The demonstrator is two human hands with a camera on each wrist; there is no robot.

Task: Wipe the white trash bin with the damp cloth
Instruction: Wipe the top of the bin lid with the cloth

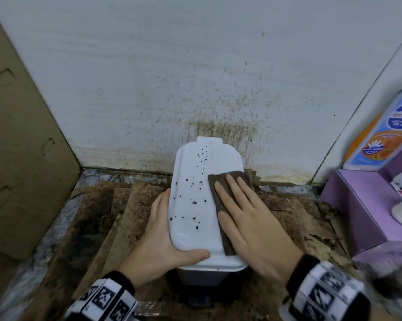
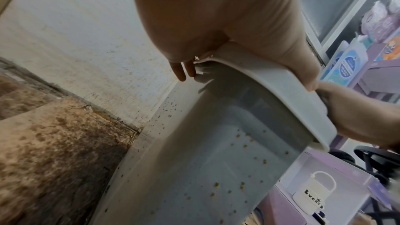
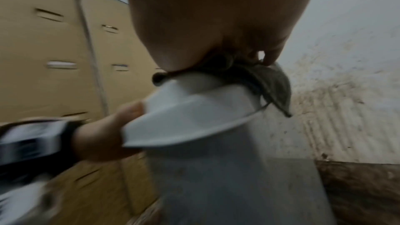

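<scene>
Fingers (image 1: 227, 188) of our right hand (image 1: 253, 223) lie straight and slightly spread, pressing the damp cloth (image 1: 220, 205) flat on the lid's right half. Our left hand (image 1: 163, 237) grips the lid's left edge, thumb curled over the near rim. White trash bin (image 1: 195, 205) sits centre frame against the stained wall (image 1: 195, 77). Dark spots dot the lid's middle and left; brown specks mark the bin's side in the left wrist view. Judged: wiping barely begun, most left.
</scene>
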